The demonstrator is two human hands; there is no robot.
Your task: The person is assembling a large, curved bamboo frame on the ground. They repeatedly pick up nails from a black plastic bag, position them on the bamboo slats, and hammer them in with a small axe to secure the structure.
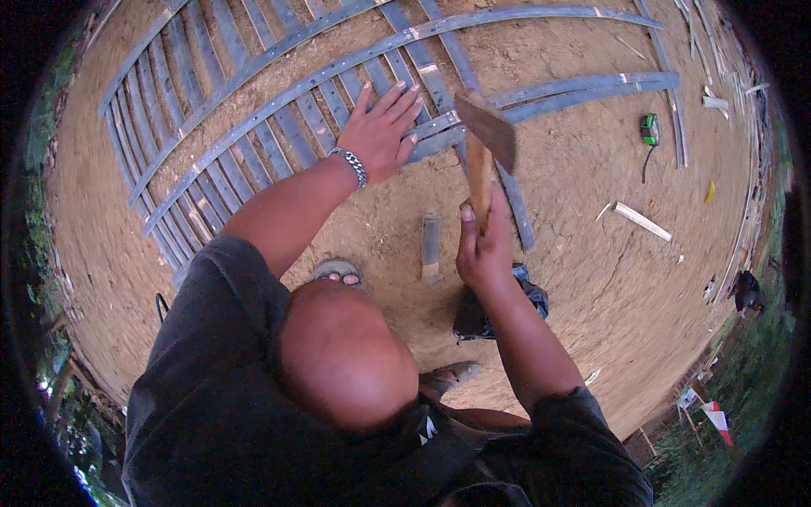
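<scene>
My left hand [382, 128] lies with its fingers stretched out on a panel of dark grey-blue slats [279, 156], set crosswise between long curved rails. A silver chain bracelet [349, 166] circles that wrist. In my right hand [486, 249] I grip the wooden handle of a hatchet [490, 131]. Its broad, brownish metal blade is raised over the right part of the panel, just right of my left hand. Part of the long lower rail [583, 91] passes behind the blade. Whether the blade touches the wood I cannot tell.
A short dark strip [431, 245] lies on the bare soil near me, with a black plastic bag [528, 296] beside my right forearm. To the right are a green tape measure [650, 129] and a pale split stick [642, 221]. Wood scraps [715, 102] lie farther right.
</scene>
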